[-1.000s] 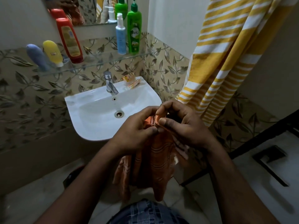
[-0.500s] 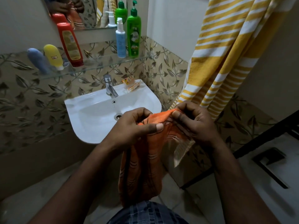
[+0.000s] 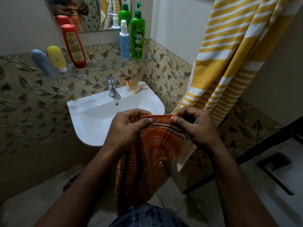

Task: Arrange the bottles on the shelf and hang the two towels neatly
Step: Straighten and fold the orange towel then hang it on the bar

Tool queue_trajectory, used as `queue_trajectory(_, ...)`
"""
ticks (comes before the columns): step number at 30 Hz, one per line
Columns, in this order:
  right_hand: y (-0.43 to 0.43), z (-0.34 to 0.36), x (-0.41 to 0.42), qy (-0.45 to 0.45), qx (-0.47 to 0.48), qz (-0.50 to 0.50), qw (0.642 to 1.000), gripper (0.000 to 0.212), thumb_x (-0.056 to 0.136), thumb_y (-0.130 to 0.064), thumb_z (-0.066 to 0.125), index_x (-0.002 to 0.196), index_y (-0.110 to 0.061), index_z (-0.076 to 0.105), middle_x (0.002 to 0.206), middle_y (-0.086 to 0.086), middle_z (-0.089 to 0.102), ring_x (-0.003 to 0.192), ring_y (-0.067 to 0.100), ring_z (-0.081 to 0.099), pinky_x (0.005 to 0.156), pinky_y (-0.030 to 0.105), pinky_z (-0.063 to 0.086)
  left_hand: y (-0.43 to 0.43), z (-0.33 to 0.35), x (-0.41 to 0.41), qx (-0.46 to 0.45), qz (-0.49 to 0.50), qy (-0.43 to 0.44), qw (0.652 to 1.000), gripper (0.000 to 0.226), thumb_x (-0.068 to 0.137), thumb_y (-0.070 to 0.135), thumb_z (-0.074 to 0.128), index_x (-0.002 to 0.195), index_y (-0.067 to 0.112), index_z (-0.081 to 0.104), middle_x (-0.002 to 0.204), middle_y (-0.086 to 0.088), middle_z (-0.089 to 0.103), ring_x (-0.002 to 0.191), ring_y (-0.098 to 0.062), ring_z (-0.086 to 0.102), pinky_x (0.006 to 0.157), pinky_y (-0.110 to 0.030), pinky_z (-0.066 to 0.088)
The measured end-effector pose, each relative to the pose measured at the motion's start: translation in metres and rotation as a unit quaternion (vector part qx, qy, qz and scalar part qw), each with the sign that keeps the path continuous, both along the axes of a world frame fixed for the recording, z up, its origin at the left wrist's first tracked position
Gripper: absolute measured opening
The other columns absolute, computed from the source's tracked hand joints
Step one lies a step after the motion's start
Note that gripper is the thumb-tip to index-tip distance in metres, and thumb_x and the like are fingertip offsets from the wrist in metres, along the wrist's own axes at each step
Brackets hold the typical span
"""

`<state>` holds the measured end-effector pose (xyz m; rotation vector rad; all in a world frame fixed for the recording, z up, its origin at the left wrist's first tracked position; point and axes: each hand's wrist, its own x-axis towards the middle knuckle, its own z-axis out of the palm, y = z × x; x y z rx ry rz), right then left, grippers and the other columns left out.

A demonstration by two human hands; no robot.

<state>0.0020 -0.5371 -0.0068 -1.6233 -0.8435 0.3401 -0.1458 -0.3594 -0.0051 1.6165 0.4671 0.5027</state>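
An orange towel [image 3: 147, 161] with dark stripes hangs down in front of me. My left hand [image 3: 126, 128] and my right hand [image 3: 195, 128] both pinch its top edge, stretched flat between them. A yellow and white striped towel [image 3: 229, 51] hangs at the upper right. On the glass shelf [image 3: 101, 68] stand a blue bottle [image 3: 41, 62], a yellow bottle [image 3: 56, 58] and a red bottle [image 3: 73, 45] at the left, and a pale blue pump bottle [image 3: 124, 43] and a green pump bottle [image 3: 137, 38] at the right.
A white washbasin [image 3: 91, 118] with a chrome tap [image 3: 113, 89] sits below the shelf; small orange sachets [image 3: 134, 86] lie on its rim. A mirror [image 3: 91, 13] is above. A black frame [image 3: 262, 145] runs at the lower right.
My hands have moved apart along the orange towel's top edge, spreading the bunched cloth out flat. My view has tipped down slightly.
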Motion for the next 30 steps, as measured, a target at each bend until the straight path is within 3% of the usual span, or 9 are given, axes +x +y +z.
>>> queue_trajectory(3, -0.001, 0.000, 0.001, 0.026, 0.026, 0.021, 0.999, 0.010, 0.087, -0.010, 0.082, 0.087, -0.017, 0.075, 0.087, 0.006, 0.076, 0.081, 0.018, 0.072, 0.072, 0.031, 0.059, -0.001, 0.000, -0.001, 0.012, 0.019, 0.001, 1.000, 0.012, 0.090, 0.031, 0.080, 0.091, 0.019, 0.082, 0.083, 0.000, 0.079, 0.077, -0.015, 0.076, 0.066, -0.026, 0.058)
queue_trajectory(8, 0.000, 0.000, -0.001, 0.015, 0.009, 0.036, 0.999, 0.010, 0.083, -0.009, 0.082, 0.090, -0.009, 0.075, 0.089, 0.005, 0.075, 0.081, 0.018, 0.073, 0.073, 0.031, 0.060, 0.004, -0.002, 0.000, 0.024, 0.037, 0.011, 0.999, 0.012, 0.087, 0.036, 0.083, 0.087, 0.024, 0.082, 0.086, 0.002, 0.079, 0.084, -0.018, 0.076, 0.078, -0.044, 0.063)
queue_trajectory(11, 0.001, 0.002, -0.003, 0.035, -0.041, 0.076, 0.996, 0.017, 0.085, -0.010, 0.082, 0.101, -0.006, 0.077, 0.097, 0.012, 0.078, 0.091, 0.028, 0.077, 0.081, 0.043, 0.064, 0.007, -0.005, 0.002, 0.067, 0.045, 0.015, 0.997, 0.010, 0.085, 0.040, 0.085, 0.086, 0.031, 0.082, 0.090, 0.007, 0.077, 0.089, -0.016, 0.073, 0.082, -0.048, 0.063)
queue_trajectory(15, 0.000, 0.006, -0.007, -0.051, -0.094, 0.136, 0.985, 0.010, 0.089, -0.016, 0.082, 0.097, -0.011, 0.080, 0.093, 0.007, 0.079, 0.089, 0.031, 0.077, 0.082, 0.057, 0.062, 0.011, -0.011, 0.005, 0.123, 0.072, 0.014, 0.990, 0.014, 0.079, 0.043, 0.089, 0.084, 0.032, 0.081, 0.088, 0.008, 0.074, 0.090, -0.014, 0.070, 0.080, -0.042, 0.060)
queue_trajectory(17, -0.003, 0.014, -0.010, -0.038, -0.065, 0.156, 0.985, 0.008, 0.088, -0.017, 0.082, 0.092, -0.011, 0.078, 0.091, 0.009, 0.078, 0.084, 0.029, 0.075, 0.076, 0.050, 0.063, 0.015, -0.013, 0.003, 0.146, 0.050, 0.019, 0.988, 0.016, 0.078, 0.044, 0.089, 0.082, 0.031, 0.081, 0.086, 0.008, 0.072, 0.089, -0.015, 0.069, 0.077, -0.040, 0.058)
queue_trajectory(19, -0.005, 0.024, -0.012, -0.019, 0.006, 0.147, 0.989, 0.003, 0.088, -0.012, 0.078, 0.088, -0.013, 0.076, 0.087, 0.004, 0.076, 0.082, 0.019, 0.074, 0.074, 0.033, 0.061, 0.021, -0.016, 0.001, 0.131, 0.001, 0.023, 0.991, 0.015, 0.078, 0.042, 0.089, 0.082, 0.029, 0.081, 0.085, 0.006, 0.072, 0.085, -0.020, 0.070, 0.075, -0.042, 0.058)
queue_trajectory(22, -0.010, 0.030, -0.006, 0.065, 0.141, 0.050, 0.987, 0.012, 0.087, -0.008, 0.071, 0.082, -0.018, 0.077, 0.083, -0.004, 0.076, 0.080, 0.011, 0.074, 0.073, 0.023, 0.060, 0.022, -0.020, -0.003, 0.060, -0.027, 0.016, 0.998, 0.006, 0.085, 0.019, 0.085, 0.082, 0.024, 0.082, 0.089, -0.002, 0.075, 0.086, -0.027, 0.074, 0.078, -0.048, 0.061)
queue_trajectory(26, -0.017, 0.024, 0.011, -0.110, 0.018, -0.032, 0.993, 0.010, 0.090, -0.006, 0.076, 0.094, -0.014, 0.079, 0.093, -0.001, 0.079, 0.092, 0.014, 0.075, 0.083, 0.027, 0.060, 0.022, -0.024, -0.005, 0.036, 0.020, -0.004, 0.999, 0.017, 0.093, 0.017, 0.077, 0.082, 0.030, 0.080, 0.091, 0.000, 0.076, 0.085, -0.024, 0.073, 0.078, -0.047, 0.060)
queue_trajectory(30, -0.016, 0.016, 0.005, 0.016, 0.092, -0.081, 0.992, 0.011, 0.078, -0.020, 0.078, 0.087, -0.013, 0.075, 0.080, -0.005, 0.078, 0.075, 0.009, 0.075, 0.068, 0.023, 0.061, 0.019, -0.020, -0.006, -0.011, 0.011, -0.034, 0.999, 0.016, 0.098, 0.014, 0.070, 0.088, 0.024, 0.078, 0.089, 0.001, 0.076, 0.083, -0.019, 0.073, 0.075, -0.037, 0.061)
